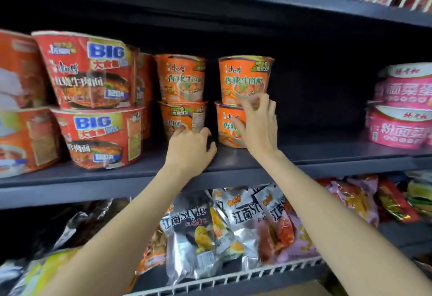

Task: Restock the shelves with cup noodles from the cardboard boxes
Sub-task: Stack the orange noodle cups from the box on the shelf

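Two stacks of orange cup noodles stand on the dark middle shelf [327,157]. The left stack has a top cup [181,78] over a bottom cup [183,118]. The right stack has a top cup [245,78] over a bottom cup [228,127]. My left hand [190,149] touches the base of the left bottom cup with its fingers curved. My right hand [257,123] reaches to the right stack, with loosely spread fingers touching where the two cups meet. No cardboard box shows.
Big red noodle bowls [93,71] are stacked two high on the left. Pink bowls [402,113] are stacked at the far right, with a dark gap between them and the orange cups. Snack bags [196,232] fill the wire-fronted shelf below, and more packets line the shelf above.
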